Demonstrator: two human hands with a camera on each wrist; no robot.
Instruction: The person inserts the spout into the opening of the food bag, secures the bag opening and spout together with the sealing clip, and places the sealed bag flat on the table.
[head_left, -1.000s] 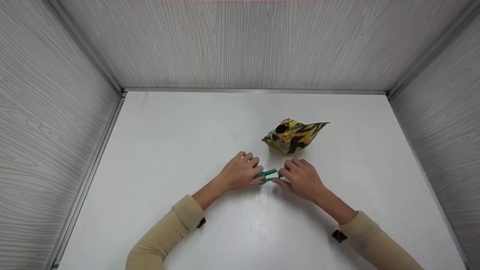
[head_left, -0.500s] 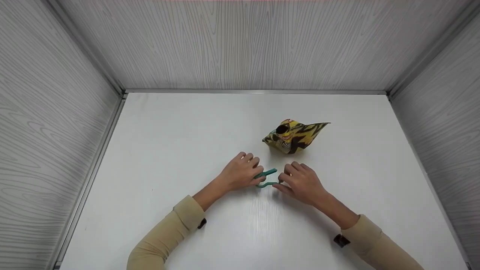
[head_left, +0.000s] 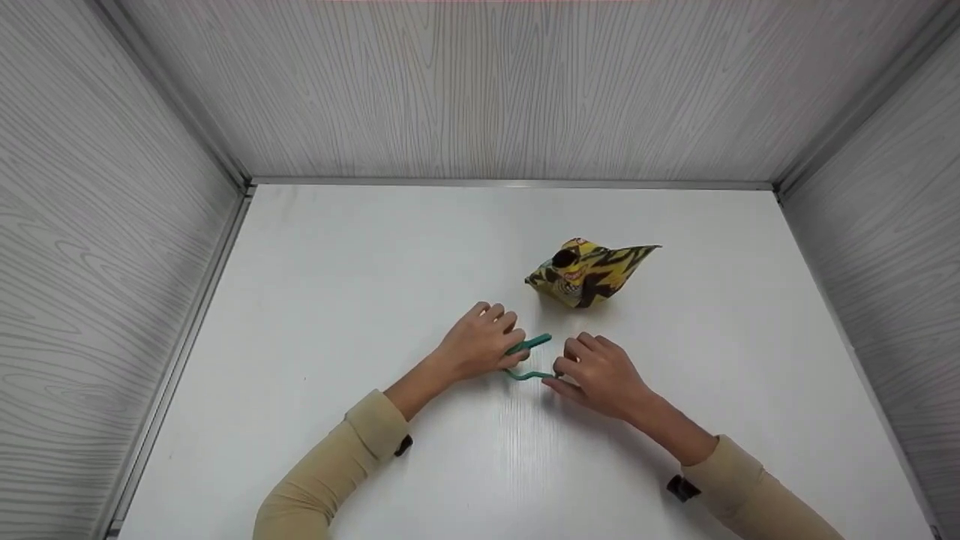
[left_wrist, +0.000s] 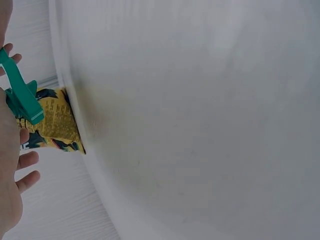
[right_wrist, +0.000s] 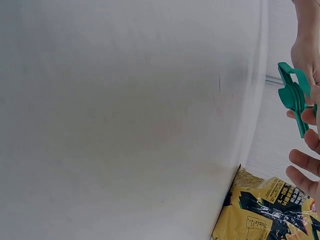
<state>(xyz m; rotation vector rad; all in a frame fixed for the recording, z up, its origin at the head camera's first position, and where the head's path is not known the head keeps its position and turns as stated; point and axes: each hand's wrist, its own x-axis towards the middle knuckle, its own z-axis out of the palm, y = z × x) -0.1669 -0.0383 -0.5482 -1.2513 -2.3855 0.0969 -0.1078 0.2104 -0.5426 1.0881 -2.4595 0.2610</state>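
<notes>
A green plastic bag clip (head_left: 532, 343) is held between both hands above the white table, its two arms spread apart. My left hand (head_left: 480, 345) grips the clip's left part, hiding some of it behind the fingers. The thin lower arm of the clip ends between the thumb and curled fingers of my right hand (head_left: 598, 376), which pinches it. In the right wrist view the clip (right_wrist: 295, 97) shows a wide rounded part and a thin bent strip. Just beyond the hands stands a yellow and black printed bag (head_left: 596, 274), touched by neither hand.
The white tabletop (head_left: 360, 255) extends around the hands. Grey wood-grain panels enclose it at the back (head_left: 480, 90), left (head_left: 97, 247) and right (head_left: 892, 202). Metal trim runs along the back edge.
My right hand has moved towards the person, drawing the thin clip arm away from the other arm, so the gap between them is wider. The left hand and bag have barely moved.
</notes>
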